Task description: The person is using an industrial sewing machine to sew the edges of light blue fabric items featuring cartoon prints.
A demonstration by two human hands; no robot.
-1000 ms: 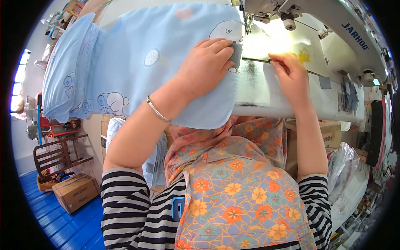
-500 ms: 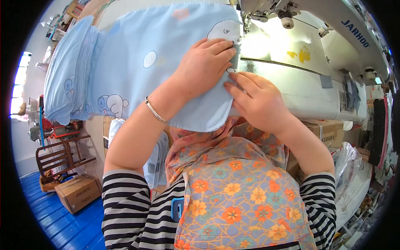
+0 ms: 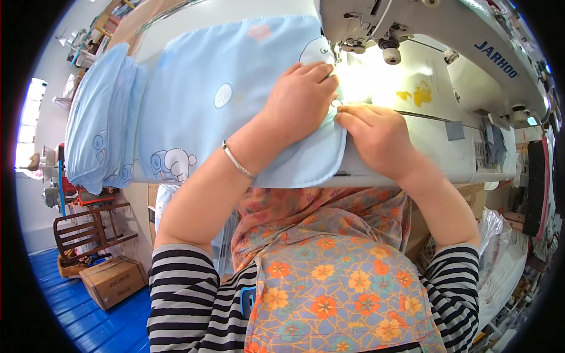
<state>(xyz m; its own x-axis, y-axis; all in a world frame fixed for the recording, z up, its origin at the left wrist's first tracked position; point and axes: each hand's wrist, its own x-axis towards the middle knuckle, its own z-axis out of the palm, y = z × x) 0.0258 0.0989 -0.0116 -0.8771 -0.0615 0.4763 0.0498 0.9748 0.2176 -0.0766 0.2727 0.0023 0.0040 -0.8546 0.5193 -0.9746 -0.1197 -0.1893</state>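
A light-blue printed fabric panel (image 3: pixel 194 76) with cartoon animals lies across the sewing table, its right edge beside the needle area of a white sewing machine (image 3: pixel 435 29). My left hand (image 3: pixel 303 97) rests over this edge, fingers bent and pressed together, gripping the cloth just below the presser foot. Close to its thumb, my right hand (image 3: pixel 376 138) pinches the same edge between thumb and fingers. A ring shows where the two hands meet. The cloth under my left palm is hidden. Below my hands, the rounded lower corner of the panel hangs toward the table's front edge.
A folded stack of matching blue fabric (image 3: pixel 97 123) sits at the left end of the table. Yellow marks (image 3: pixel 421 93) and a small grey patch (image 3: pixel 454 130) show on the machine bed. A cardboard box (image 3: pixel 113 281) and a wooden chair frame (image 3: pixel 91 229) stand on the blue floor.
The grey piece seen at the panel's edge is now out of sight. My right fingers have drawn closer together on the edge. The whole view has shifted slightly.
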